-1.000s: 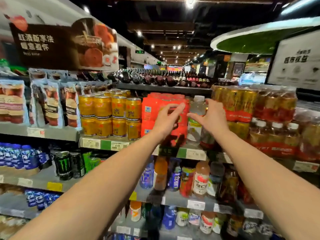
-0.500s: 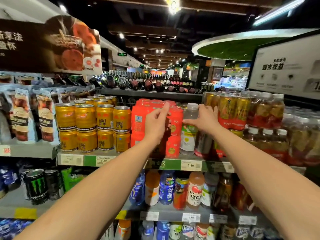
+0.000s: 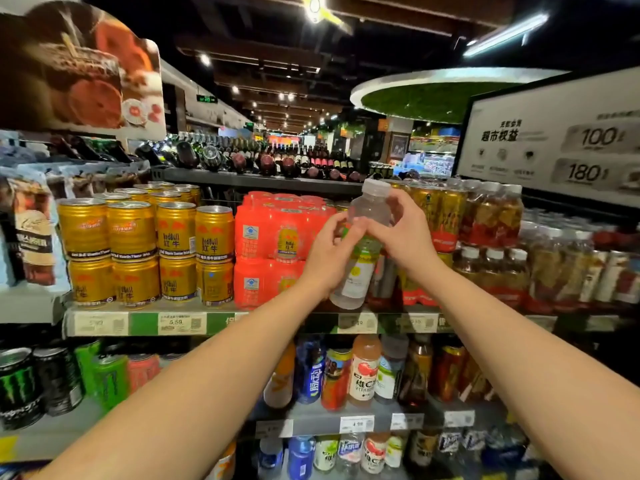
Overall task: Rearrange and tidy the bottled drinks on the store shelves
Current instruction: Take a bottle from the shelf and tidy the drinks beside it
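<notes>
left hand (image 3: 329,252) gripping bottle (image 3: 360,251) at mid-body | right hand (image 3: 403,233) gripping its upper part | bottle tilting, raised before shelf (image 3: 242,322), beside red packs (image 3: 277,244)

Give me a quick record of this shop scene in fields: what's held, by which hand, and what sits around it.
held item: clear bottle with white cap and green-white label, tilted, lifted in front of the shelf
left hand: grip round the bottle's middle
right hand: fingers pinching the bottle's upper part
left of bottle: red multipacks, then gold cans stacked two high
right of bottle: wrapped packs of amber bottles
shelf below: mixed bottled drinks, black and green cans
</notes>
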### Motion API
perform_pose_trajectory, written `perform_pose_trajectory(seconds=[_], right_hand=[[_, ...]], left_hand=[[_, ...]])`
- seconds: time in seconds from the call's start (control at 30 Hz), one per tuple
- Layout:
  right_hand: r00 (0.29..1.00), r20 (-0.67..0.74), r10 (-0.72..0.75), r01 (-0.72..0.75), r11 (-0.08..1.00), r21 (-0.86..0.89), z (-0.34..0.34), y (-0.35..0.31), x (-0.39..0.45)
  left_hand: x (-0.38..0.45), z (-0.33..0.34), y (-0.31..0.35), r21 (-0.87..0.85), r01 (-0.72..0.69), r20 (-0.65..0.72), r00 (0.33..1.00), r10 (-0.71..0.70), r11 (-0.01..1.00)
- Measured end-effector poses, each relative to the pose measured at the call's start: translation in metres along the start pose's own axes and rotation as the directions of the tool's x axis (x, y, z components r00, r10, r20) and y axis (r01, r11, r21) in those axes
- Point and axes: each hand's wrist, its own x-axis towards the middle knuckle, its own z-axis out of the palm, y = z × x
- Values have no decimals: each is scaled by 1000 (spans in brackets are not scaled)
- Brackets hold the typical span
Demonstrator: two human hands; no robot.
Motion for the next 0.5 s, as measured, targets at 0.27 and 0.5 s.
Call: perform_pose_trajectory(seconds=[0.27, 0.5], right_hand=[[959, 149, 240, -258, 959, 116, -12, 8, -57], [888, 173, 425, -451, 879, 157, -27, 66, -143]], left_hand=[[-54, 32, -19, -206, 260, 110, 964, -242, 943], [-136, 64, -72, -391, 420, 91, 903, -420, 819]])
